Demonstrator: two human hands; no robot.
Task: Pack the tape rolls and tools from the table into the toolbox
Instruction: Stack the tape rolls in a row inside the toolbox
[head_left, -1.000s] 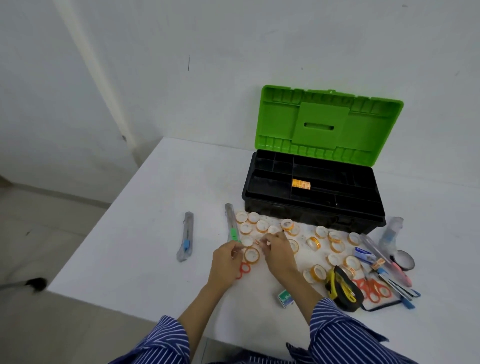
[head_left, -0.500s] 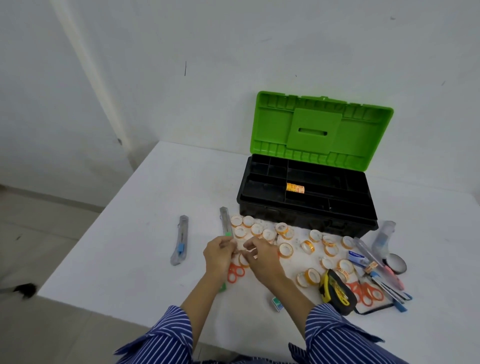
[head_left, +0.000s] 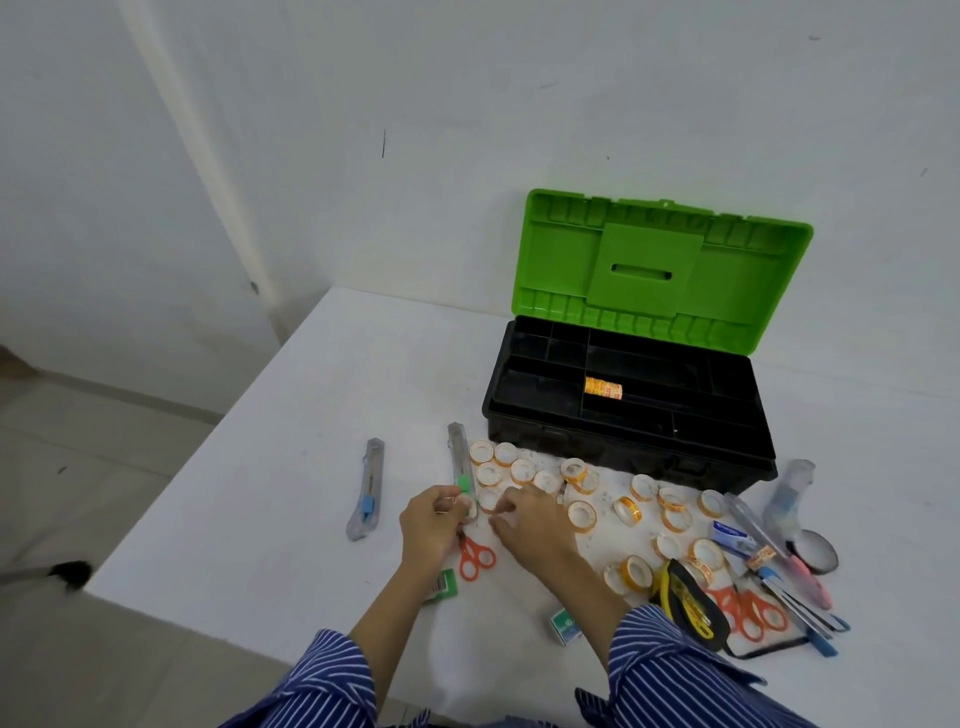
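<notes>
The black toolbox (head_left: 623, 449) stands with its green lid (head_left: 649, 260) raised, and a stack of orange tape rolls (head_left: 603, 388) lies in a middle compartment. Several small orange-and-white tape rolls (head_left: 582, 514) are scattered in front of it. My left hand (head_left: 431, 525) pinches a small roll beside the clear box cutter with the green slider (head_left: 460, 457). My right hand (head_left: 535, 525) pinches another small roll (head_left: 490, 503) close to the left fingertips. Small orange scissors (head_left: 475, 558) lie just below both hands.
A second box cutter with a blue slider (head_left: 366, 488) lies to the left. At the right are a yellow-black tape measure (head_left: 685, 597), orange scissors (head_left: 748, 610), a pink cutter (head_left: 805, 571), a black tape roll (head_left: 813, 551) and a clear bottle (head_left: 787, 493). A small green box (head_left: 565, 626) sits near the table's front edge.
Both hands have drawn closer together and shifted slightly left, toward the green-slider cutter. The view has tilted a little. The toolbox and other tools have not moved.
</notes>
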